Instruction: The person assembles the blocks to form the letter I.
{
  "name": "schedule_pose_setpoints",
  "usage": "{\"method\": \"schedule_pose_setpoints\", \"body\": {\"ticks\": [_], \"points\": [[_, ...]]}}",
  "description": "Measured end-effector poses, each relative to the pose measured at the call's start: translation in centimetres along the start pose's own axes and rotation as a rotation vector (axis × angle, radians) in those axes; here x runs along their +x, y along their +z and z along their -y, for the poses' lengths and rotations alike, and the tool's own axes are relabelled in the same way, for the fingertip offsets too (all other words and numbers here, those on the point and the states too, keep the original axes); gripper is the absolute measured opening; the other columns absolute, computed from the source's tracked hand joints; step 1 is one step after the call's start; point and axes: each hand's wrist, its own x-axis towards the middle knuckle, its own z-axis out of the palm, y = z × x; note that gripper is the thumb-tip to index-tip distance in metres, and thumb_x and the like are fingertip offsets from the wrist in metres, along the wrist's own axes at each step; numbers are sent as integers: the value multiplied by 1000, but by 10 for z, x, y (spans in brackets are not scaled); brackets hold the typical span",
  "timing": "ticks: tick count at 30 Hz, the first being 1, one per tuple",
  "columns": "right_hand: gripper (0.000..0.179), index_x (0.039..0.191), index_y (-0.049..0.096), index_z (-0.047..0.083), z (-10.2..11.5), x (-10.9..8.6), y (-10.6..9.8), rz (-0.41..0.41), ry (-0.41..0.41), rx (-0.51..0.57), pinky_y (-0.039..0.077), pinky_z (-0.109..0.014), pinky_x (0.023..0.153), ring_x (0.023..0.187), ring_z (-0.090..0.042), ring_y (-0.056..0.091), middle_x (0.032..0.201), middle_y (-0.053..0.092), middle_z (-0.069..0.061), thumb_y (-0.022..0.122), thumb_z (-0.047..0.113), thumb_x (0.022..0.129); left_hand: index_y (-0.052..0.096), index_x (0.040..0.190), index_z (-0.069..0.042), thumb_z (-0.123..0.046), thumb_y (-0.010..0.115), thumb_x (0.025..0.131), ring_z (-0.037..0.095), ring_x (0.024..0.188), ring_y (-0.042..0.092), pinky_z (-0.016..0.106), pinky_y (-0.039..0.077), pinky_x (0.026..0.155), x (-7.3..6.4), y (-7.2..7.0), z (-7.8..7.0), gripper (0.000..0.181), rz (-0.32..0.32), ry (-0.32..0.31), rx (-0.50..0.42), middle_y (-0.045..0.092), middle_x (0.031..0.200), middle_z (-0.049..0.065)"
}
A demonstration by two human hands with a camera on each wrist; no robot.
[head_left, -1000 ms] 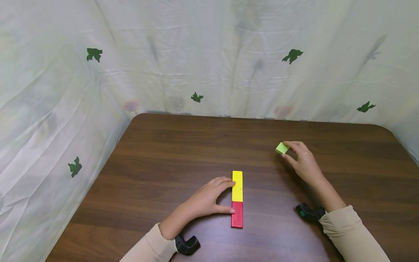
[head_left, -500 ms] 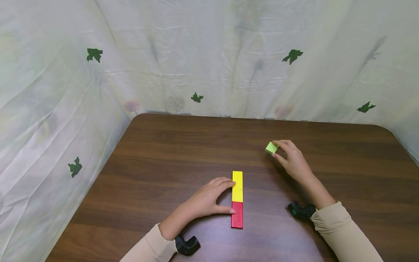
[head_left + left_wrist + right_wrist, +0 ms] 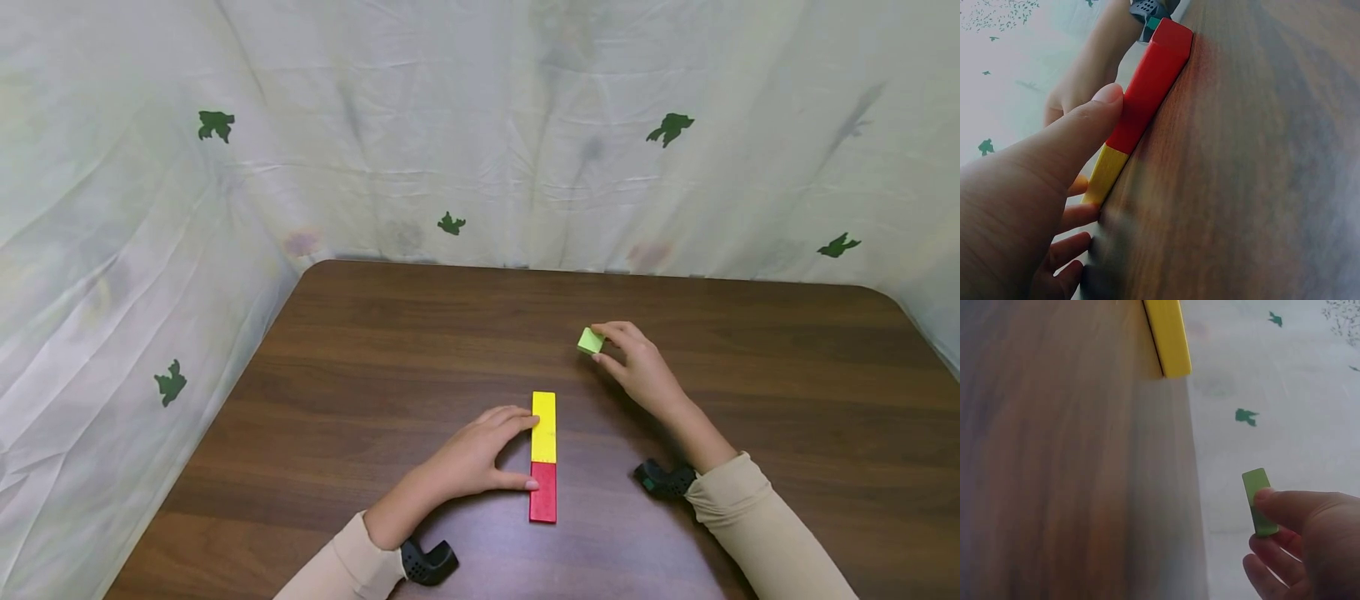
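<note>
A yellow block (image 3: 546, 437) and a red block (image 3: 546, 502) lie end to end in a straight row on the table, the yellow one farther away. My left hand (image 3: 474, 456) rests against the row's left side, thumb on the red block and forefinger on the yellow one. In the left wrist view the thumb touches the red block (image 3: 1150, 81). Beyond the row, to its right, my right hand (image 3: 641, 371) pinches a small light green block (image 3: 589, 341) between thumb and fingers. The right wrist view shows this green block (image 3: 1252, 481) raised above the table.
The brown wooden table (image 3: 390, 333) has rounded far corners. A pale cloth curtain (image 3: 495, 125) with green leaf-like patches hangs behind it and on the left. Black camera mounts sit on both wrists, the left mount (image 3: 430, 562) close above the tabletop.
My right hand has moved left with the green block, nearer to the far end of the row. The left hand and both blocks beside it have stayed put.
</note>
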Motion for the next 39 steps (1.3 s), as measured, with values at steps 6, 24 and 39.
{"method": "schedule_pose_setpoints", "body": {"ticks": [6, 24, 39], "points": [[39, 118, 55, 1, 5, 3, 11, 41, 1, 3, 46, -40, 82, 100, -25, 51, 115, 50, -12, 66, 2, 80, 41, 134, -16, -63, 56, 74, 17, 123, 34, 36, 33, 98, 0, 0, 1, 77, -6, 9, -8, 40, 133, -1], [36, 115, 56, 4, 11, 7, 36, 149, -13, 7, 44, -39, 86, 102, -22, 51, 114, 52, -9, 67, 8, 81, 41, 134, -15, -62, 56, 75, 17, 123, 34, 35, 32, 99, 0, 0, 2, 77, -19, 27, 4, 40, 133, 0], [32, 112, 59, 4, 12, 8, 46, 209, -61, 21, 41, -37, 90, 104, -20, 51, 111, 56, -6, 67, 7, 81, 42, 134, -15, -62, 56, 75, 18, 123, 34, 36, 32, 98, 0, 0, 1, 77, -25, 27, 11, 41, 133, 1]]}}
